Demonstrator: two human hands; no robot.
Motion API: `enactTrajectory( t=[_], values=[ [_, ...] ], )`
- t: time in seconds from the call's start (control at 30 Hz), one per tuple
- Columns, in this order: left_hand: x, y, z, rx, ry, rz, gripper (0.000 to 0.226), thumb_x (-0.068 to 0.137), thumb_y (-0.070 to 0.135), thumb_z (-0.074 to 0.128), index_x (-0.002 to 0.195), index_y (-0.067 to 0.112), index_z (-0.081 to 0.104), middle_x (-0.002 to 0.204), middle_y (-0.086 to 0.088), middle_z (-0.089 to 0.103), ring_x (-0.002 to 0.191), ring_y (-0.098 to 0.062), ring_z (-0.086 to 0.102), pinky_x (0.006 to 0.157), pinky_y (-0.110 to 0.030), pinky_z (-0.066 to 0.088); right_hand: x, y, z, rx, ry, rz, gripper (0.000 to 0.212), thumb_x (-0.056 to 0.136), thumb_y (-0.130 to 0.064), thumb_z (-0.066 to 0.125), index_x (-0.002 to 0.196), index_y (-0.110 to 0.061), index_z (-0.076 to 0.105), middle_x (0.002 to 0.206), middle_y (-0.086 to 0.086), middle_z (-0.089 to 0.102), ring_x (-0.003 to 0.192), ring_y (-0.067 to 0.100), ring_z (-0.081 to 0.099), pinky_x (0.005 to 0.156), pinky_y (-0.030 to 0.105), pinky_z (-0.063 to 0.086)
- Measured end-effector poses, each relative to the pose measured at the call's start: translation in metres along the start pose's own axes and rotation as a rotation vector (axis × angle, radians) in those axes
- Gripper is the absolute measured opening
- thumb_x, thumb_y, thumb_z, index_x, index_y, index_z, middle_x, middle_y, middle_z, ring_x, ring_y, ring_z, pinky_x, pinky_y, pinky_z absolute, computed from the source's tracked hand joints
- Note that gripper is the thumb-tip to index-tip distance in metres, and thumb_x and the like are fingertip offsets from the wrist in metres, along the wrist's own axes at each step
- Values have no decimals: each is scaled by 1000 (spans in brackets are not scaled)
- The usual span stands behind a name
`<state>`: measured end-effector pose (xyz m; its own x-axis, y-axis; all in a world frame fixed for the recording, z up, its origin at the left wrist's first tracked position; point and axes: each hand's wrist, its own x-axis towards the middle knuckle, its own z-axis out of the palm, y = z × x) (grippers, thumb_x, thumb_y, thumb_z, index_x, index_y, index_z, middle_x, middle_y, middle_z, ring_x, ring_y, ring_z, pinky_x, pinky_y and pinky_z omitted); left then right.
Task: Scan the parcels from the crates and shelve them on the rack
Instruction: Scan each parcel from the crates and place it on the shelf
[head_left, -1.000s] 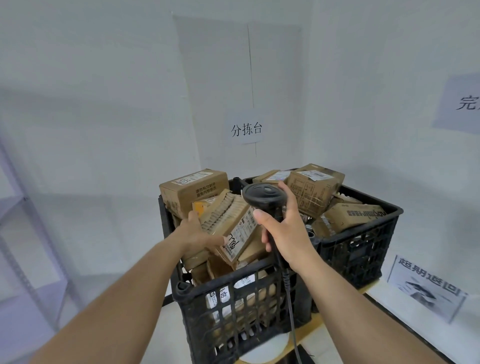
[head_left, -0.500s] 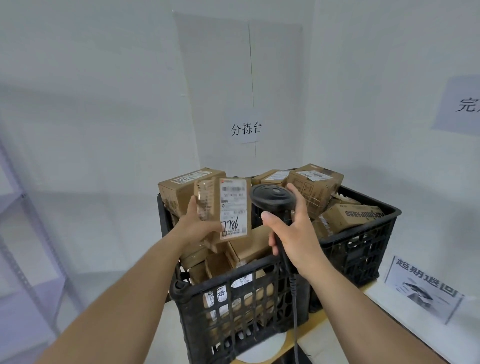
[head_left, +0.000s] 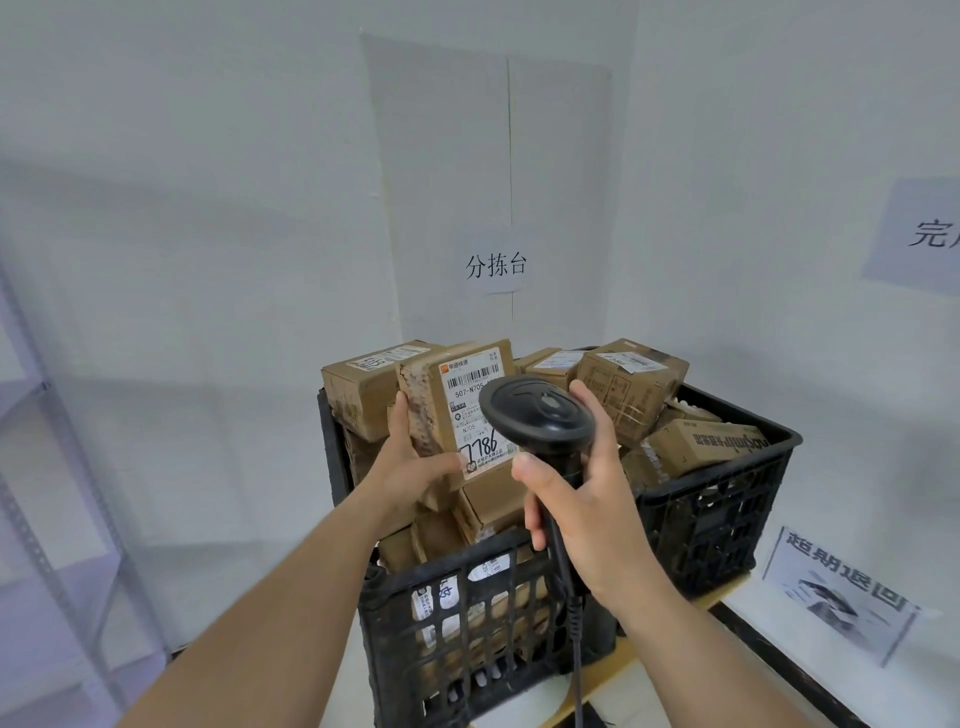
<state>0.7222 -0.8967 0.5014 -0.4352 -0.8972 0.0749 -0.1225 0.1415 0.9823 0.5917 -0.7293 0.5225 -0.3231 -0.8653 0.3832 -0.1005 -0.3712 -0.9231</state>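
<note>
White walls back the black crate (head_left: 519, 649). My left hand (head_left: 415, 457) grips the parcel (head_left: 462, 410) label-up; my right hand (head_left: 587, 499) holds the scanner (head_left: 535, 410) over its barcode for reading.

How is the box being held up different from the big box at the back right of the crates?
The held parcel stands upright in the left hand, lifted above the pile; the back-right box lies tilted among the others. The held parcel's label faces the camera, with handwritten digits; the other's label sits on top. Both are brown cardboard with white shipping labels.
</note>
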Motion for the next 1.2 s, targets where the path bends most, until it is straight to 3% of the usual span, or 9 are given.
enactTrajectory(
  t=[0.17, 0.3, 0.53, 0.67, 0.77, 0.9, 0.97, 1.07, 1.2],
  values=[
    [-5, 7, 0, -1, -14, -2, 110, 83, -1, 69, 153, 30, -10, 121, 0, 51, 91, -3, 55, 55, -9, 45, -3, 0, -1, -34, 4, 12, 84, 90, -13, 68, 150, -45, 19, 93, 6, 66, 53, 18, 54, 48, 32, 50],
    [-5, 6, -6, 33, -18, -33, 116, 80, 3, 74, 153, 31, -11, 140, -5, 48, 121, -20, 51, 93, -30, 43, -4, -1, -1, -46, 14, 12, 85, 89, -14, 68, 151, -44, 18, 91, 8, 66, 53, 18, 55, 49, 33, 51],
    [-7, 5, -11, 67, -25, -59, 121, 77, 12, 80, 152, 36, -12, 146, -2, 46, 127, -22, 50, 104, -40, 40, -5, -2, -1, -69, 11, 12, 84, 89, -13, 68, 149, -45, 19, 93, 9, 64, 53, 17, 55, 49, 34, 51],
    [-10, 8, -10, 41, -37, -56, 114, 80, 12, 77, 152, 38, -6, 137, 2, 55, 114, -17, 59, 84, -29, 49, -4, -1, -5, -100, 91, -8, 95, 80, -18, 78, 144, -55, 18, 121, 8, 60, 62, 14, 61, 51, 28, 52],
    [-13, 12, -6, 14, -40, -28, 94, 87, 15, 69, 153, 38, 6, 122, 0, 65, 96, -8, 65, 69, -21, 49, 0, 0, -16, -196, 207, -2, 94, 74, -21, 81, 150, -34, 27, 119, 2, 65, 68, 12, 63, 55, 25, 52],
    [-14, 18, 1, 31, -59, 7, 73, 90, 29, 65, 149, 41, 24, 114, 1, 66, 95, -13, 65, 80, -32, 49, 5, 1, -35, -341, 357, 12, 44, 76, -24, 80, 116, -25, 61, 101, -6, 72, 82, 19, 66, 80, 51, 58],
    [-15, 22, 8, 9, -92, 24, 65, 90, 33, 64, 146, 39, 31, 113, 6, 66, 97, -13, 66, 88, -37, 53, 4, -1, -42, -373, 400, 42, 30, 78, -24, 80, 105, -25, 66, 95, -4, 72, 85, 21, 67, 85, 54, 56],
    [-16, 29, 20, -38, -136, 21, 63, 91, 37, 63, 145, 40, 31, 107, 17, 60, 101, -15, 66, 94, -44, 53, 1, -5, -49, -442, 451, 68, 34, 77, -25, 80, 107, -22, 65, 95, -4, 70, 86, 19, 66, 88, 50, 56],
    [-17, 39, 45, -37, -250, 38, 53, 92, 39, 58, 141, 38, 36, 112, 7, 65, 91, -16, 68, 84, -40, 58, -10, -11, -62, -486, 504, 69, 43, 76, -22, 83, 113, -22, 61, 99, -7, 69, 93, 17, 66, 91, 47, 55]
  ],
)
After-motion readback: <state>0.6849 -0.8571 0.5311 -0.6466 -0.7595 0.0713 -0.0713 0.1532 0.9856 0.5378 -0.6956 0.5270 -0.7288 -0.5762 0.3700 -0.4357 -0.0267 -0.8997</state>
